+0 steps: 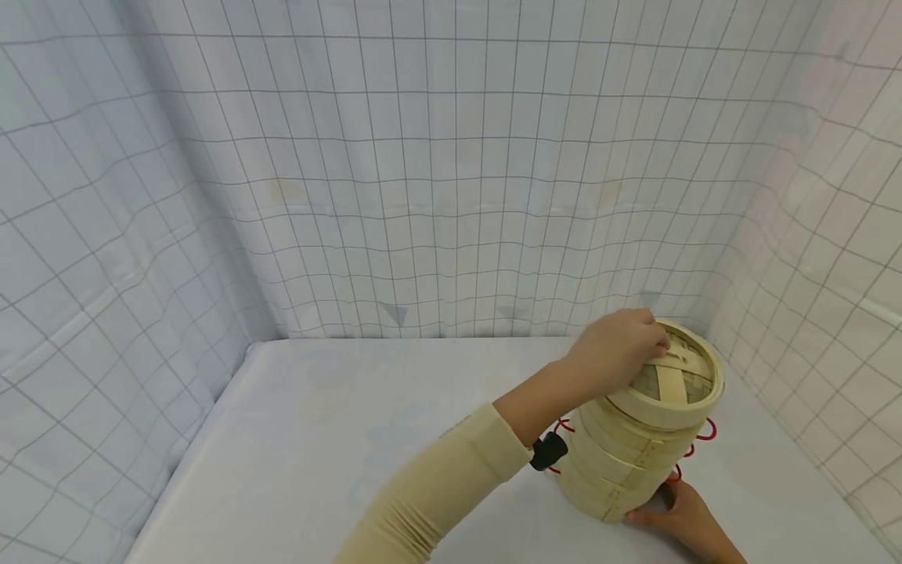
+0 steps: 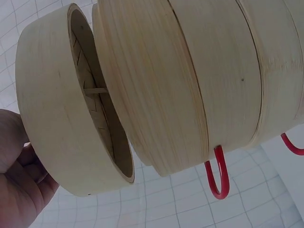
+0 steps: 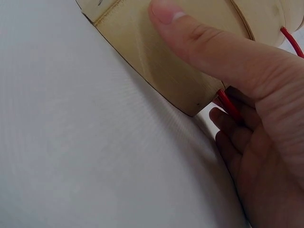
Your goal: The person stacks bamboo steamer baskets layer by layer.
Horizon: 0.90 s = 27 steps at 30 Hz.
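A bamboo steamer (image 1: 613, 466) of stacked tiers with red loop handles stands at the right of the table, leaning. My left hand (image 1: 616, 352) grips the top of its woven lid (image 1: 672, 384). In the left wrist view the lid (image 2: 57, 95) tilts away from the top tier (image 2: 147, 80), with a gap showing its woven underside. Low on the right side, my right hand (image 1: 682, 521) holds the bottom tier (image 3: 156, 61). Its thumb presses the tier's wall, and the other fingers are by a red handle (image 3: 230, 107).
White cloth covers the table (image 1: 296, 462). Grid-patterned curtains (image 1: 451, 172) hang behind it and on both sides. A black device (image 1: 549, 451) shows beside the left wrist, in front of the steamer.
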### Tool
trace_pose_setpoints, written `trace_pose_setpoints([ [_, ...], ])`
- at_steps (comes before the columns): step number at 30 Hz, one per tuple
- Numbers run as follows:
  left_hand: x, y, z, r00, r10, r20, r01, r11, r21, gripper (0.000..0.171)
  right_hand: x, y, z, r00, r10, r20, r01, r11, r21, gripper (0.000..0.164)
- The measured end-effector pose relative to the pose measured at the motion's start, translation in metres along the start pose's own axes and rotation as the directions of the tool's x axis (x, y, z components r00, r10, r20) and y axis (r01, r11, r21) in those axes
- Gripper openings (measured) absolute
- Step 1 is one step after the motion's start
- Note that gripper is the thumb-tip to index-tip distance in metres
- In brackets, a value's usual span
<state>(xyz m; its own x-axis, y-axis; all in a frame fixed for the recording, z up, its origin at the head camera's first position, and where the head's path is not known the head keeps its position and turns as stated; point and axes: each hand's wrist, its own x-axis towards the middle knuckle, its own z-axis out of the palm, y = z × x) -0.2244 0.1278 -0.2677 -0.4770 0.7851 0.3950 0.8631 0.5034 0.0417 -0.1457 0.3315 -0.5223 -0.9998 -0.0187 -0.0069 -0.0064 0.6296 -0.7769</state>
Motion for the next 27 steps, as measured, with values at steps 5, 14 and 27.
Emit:
trace_pose_setpoints([
  [5, 0.000, 0.003, 0.007, 1.000, 0.001, 0.019, -0.002, 0.999, 0.049, 0.020, 0.000, 0.001, 0.000, 1.000, 0.011, 0.005, -0.011, 1.000, -0.007, 0.060],
  [14, 0.000, 0.001, 0.017, 0.998, 0.052, -0.030, -0.048, 0.992, 0.116, 0.019, -0.001, -0.001, 0.001, 1.000, -0.023, -0.016, 0.022, 1.000, -0.020, 0.058],
  [27, -0.004, 0.000, 0.018, 0.996, 0.077, -0.047, -0.072, 0.992, 0.099, 0.018, 0.001, -0.002, -0.001, 1.000, 0.011, 0.009, -0.011, 0.999, -0.040, 0.061],
])
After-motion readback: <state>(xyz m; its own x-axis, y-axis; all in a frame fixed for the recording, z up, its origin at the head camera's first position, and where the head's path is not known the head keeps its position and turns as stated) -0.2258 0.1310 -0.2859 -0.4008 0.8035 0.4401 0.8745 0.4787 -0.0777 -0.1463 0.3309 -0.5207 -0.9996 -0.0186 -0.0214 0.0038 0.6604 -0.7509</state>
